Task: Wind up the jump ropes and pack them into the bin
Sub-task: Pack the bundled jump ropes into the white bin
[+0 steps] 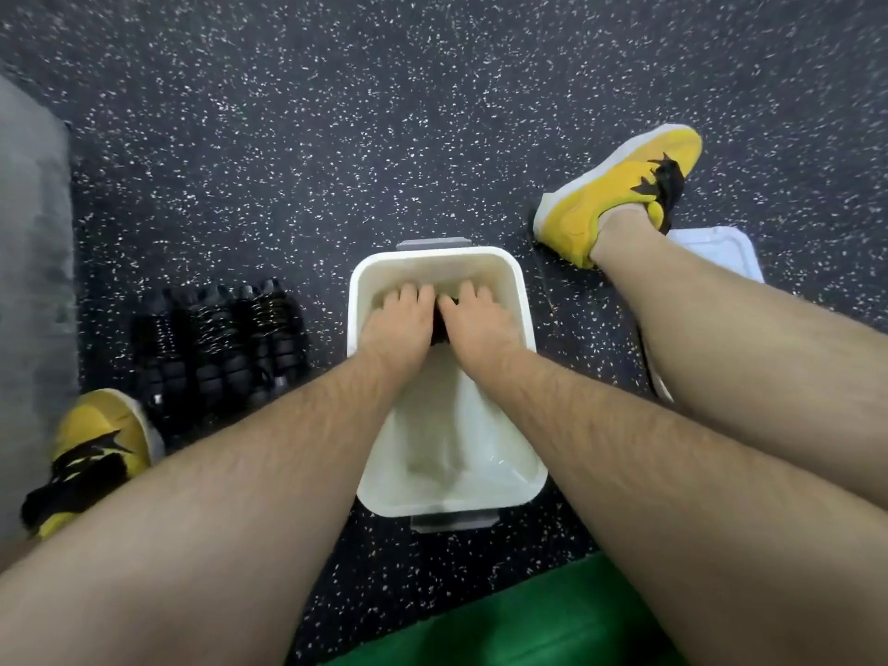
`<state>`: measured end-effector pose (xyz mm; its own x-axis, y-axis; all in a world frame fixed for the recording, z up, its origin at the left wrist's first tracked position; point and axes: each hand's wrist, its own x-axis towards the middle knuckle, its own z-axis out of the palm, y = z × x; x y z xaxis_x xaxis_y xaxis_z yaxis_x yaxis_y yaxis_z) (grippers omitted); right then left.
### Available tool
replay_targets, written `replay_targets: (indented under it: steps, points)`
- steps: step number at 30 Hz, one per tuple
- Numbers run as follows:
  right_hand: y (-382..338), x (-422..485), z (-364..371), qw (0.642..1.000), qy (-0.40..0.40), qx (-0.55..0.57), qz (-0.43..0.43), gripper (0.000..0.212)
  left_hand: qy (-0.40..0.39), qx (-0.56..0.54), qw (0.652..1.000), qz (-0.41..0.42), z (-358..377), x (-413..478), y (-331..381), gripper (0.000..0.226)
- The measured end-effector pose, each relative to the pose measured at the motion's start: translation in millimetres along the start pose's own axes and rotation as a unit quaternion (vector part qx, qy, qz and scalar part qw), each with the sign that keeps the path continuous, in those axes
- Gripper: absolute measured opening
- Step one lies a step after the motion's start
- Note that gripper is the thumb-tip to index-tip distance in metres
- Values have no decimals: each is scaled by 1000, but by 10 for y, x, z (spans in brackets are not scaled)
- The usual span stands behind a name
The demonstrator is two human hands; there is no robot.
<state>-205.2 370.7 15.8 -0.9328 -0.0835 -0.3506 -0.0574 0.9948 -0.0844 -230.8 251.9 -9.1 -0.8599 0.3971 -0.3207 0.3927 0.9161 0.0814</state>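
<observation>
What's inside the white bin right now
Both hands, left and right, reach into the white bin, pressing a dark bundle at its far end. The hands hide most of it; the near end shows bare floor.

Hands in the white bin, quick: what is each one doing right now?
Left hand: fingers flat, pressing a dark wound jump rope bundle down inside the white plastic bin.
Right hand: fingers flat, pressing the same bundle.
</observation>
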Motion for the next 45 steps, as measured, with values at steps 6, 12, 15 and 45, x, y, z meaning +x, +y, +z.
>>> replay_targets:
  steps: [6,12,15,45]
  points:
    - [-21,42,74,1000,1,21,9,29,2,34,999,-11,39,-73,52,34]
    - [-67,-212,-171,999,17,39,6,28,4,-8,1000,14,-172,-288,38,25]
    - [-169,-414,-316,998,45,46,-19,28,72,-47,996,38,-342,-511,9,18]
    - [-1785,-353,-5,945,-84,-115,-296,78,-41,-375,866,-330,268,-1908,-1074,72]
